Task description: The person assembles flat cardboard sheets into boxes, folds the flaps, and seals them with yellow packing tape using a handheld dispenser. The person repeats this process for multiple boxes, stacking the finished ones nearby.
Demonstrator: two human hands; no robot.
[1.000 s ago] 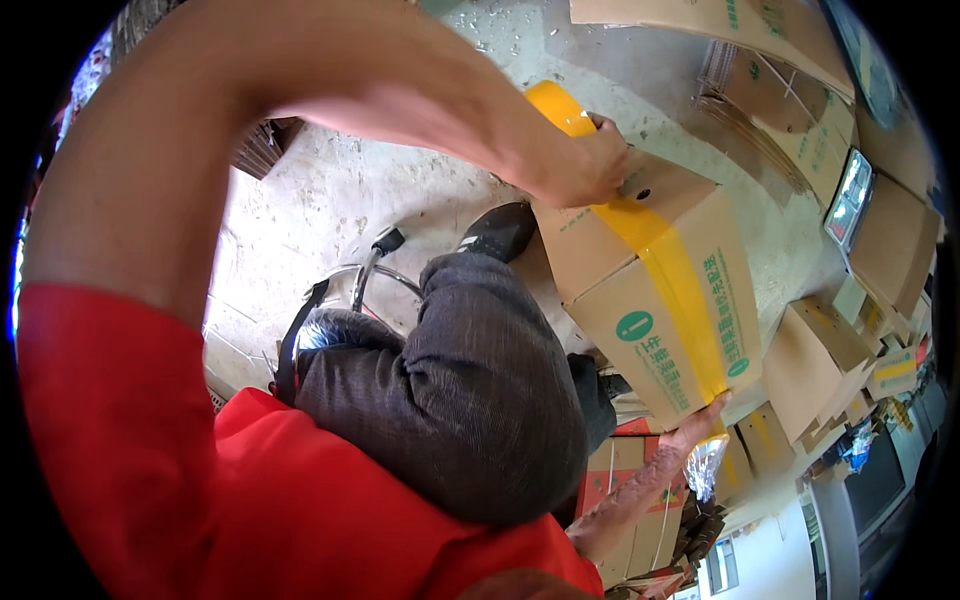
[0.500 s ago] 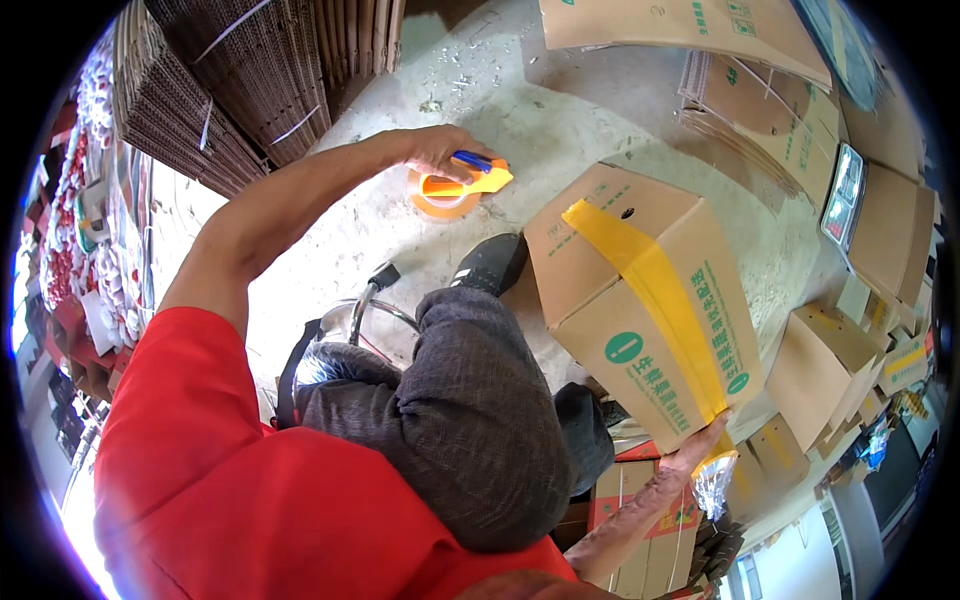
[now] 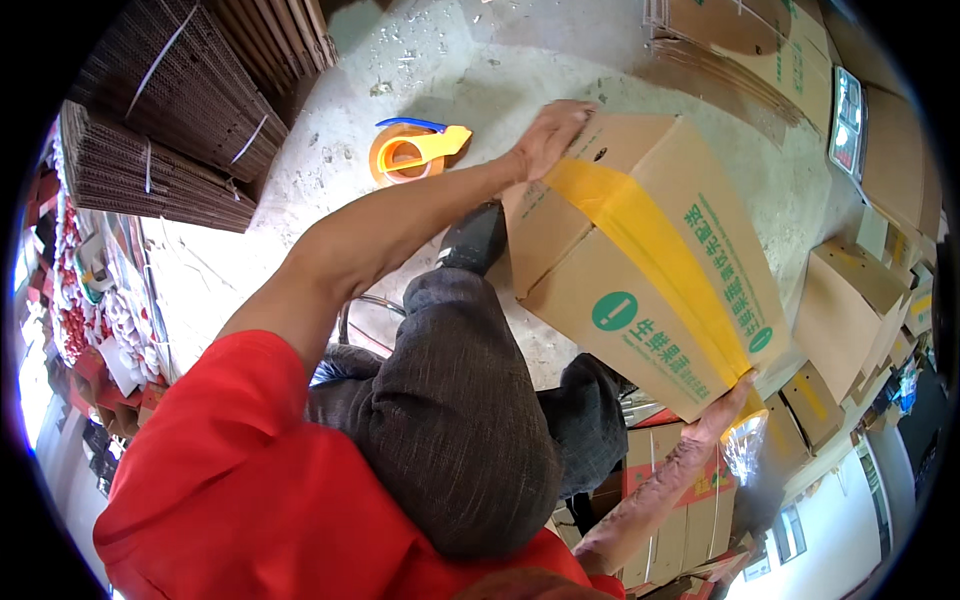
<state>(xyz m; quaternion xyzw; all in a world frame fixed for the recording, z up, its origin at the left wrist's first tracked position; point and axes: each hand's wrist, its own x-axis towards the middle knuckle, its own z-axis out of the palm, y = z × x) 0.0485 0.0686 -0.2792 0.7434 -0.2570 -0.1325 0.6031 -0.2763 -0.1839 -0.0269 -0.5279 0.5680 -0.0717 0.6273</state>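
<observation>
A cardboard carton (image 3: pixel 640 300) with green print stands tilted in front of my knees. Yellow packing tape (image 3: pixel 655 250) runs along its side and over the edge of its far end. My left hand (image 3: pixel 553 140) lies against that far end beside the tape, empty of any tool, fingers stretched out and partly turned from view. At the near right end my right hand (image 3: pixel 722 408) grips the carton by its corner, next to a loose tail of tape and clear film (image 3: pixel 743 445). An orange tape dispenser (image 3: pixel 425 147) with a blue part lies on the floor, apart from both hands.
Bundles of flattened cartons (image 3: pixel 190 90) stand at the far left. More flat cardboard (image 3: pixel 745 60) is stacked at the far right, near a scale-like device (image 3: pixel 847 120). An open carton (image 3: pixel 850 310) sits to the right. My shoe (image 3: pixel 472 240) is close to the held carton.
My left hand has let go of the tape dispenser, left on the floor, and moved right onto the carton's far end. My right hand keeps its hold at the near end.
</observation>
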